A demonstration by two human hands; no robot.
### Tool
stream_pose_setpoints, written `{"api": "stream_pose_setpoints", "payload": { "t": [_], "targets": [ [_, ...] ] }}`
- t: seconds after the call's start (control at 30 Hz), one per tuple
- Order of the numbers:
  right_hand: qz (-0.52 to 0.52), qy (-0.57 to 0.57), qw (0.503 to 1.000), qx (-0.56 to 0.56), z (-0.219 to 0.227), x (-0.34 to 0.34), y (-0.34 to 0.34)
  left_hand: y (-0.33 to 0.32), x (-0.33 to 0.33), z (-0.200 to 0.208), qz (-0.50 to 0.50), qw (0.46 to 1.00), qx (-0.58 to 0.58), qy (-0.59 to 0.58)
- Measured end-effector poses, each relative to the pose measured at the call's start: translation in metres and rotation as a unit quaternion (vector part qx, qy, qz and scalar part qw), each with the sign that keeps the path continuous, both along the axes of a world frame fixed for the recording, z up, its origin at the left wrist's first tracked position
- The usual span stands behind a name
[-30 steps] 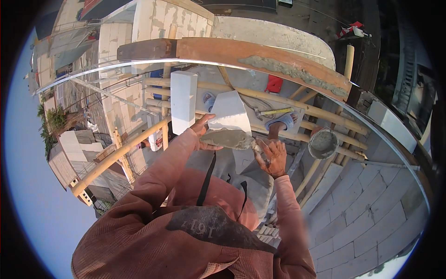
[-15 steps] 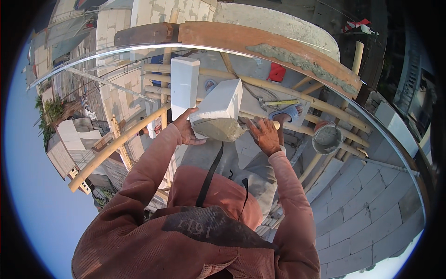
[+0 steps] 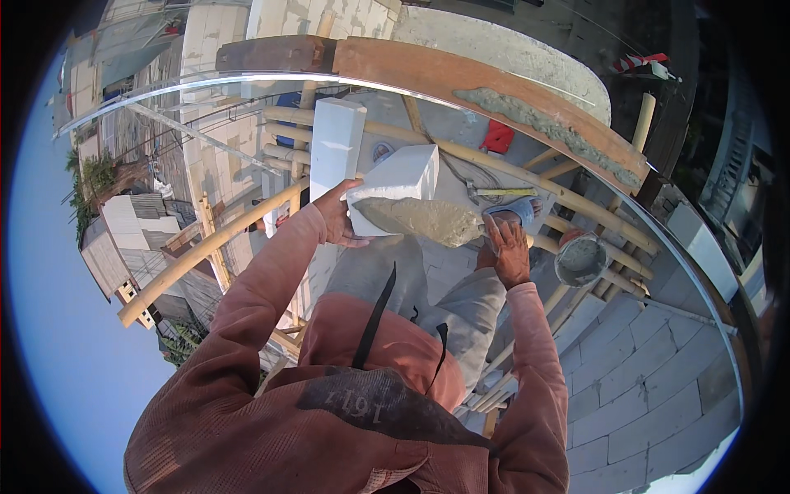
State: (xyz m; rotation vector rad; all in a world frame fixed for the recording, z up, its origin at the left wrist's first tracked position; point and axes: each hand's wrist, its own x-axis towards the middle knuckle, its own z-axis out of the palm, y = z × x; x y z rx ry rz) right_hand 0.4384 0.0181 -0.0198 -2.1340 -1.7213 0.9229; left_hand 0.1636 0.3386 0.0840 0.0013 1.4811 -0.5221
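Note:
A white lightweight building block (image 3: 396, 174) is tilted in front of my body. My left hand (image 3: 336, 216) grips its left end, the fingers wrapped around the edge. My right hand (image 3: 508, 252) is closed round the handle of a trowel, most of which is hidden by the fingers. Wet grey mortar (image 3: 424, 221) covers the blade and lies against the near face of the block, so the blade's outline is hard to make out. Just beyond my left hand, a second white block (image 3: 336, 148) stands on end.
Bamboo poles (image 3: 461, 150) form scaffolding around my legs. A bucket of grey mortar (image 3: 580, 258) stands at the right. Ahead runs a brown beam (image 3: 403, 62) with a mortar strip. A yellow-handled hammer (image 3: 506, 192) and a red item (image 3: 497, 137) lie beyond. Open air drops away left.
My right hand has moved right and slightly nearer with the trowel. More of the mortar along the block's near face now shows. My left hand keeps its hold, and the whole view has shifted slightly.

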Motion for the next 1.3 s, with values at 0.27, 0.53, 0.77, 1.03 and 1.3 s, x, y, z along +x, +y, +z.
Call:
{"api": "stream_pose_setpoints", "payload": {
  "t": [0.27, 0.53, 0.77, 1.03, 1.3],
  "targets": [
    [-0.126, 0.086, 0.988, -0.010, 0.040, 0.033, -0.032, 0.014, -0.005, 0.001, -0.023, 1.000, 0.005, 0.003],
    [-0.117, 0.461, 0.831, -0.289, 0.068, 0.013, 0.045, 0.022, -0.024, -0.010, -0.014, 1.000, 0.001, 0.024],
    [-0.001, 0.533, 0.748, -0.396, 0.045, 0.017, 0.124, 0.019, -0.022, -0.007, -0.018, 1.000, 0.010, 0.015],
    [-0.099, 0.395, 0.818, -0.405, 0.041, 0.090, 0.035, 0.019, -0.028, -0.012, 0.007, 0.999, -0.008, 0.034],
    [-0.288, 0.630, 0.590, -0.414, 0.142, 0.009, -0.002, 0.011, 0.004, -0.003, -0.005, 1.000, -0.016, -0.013]
  ]
}}
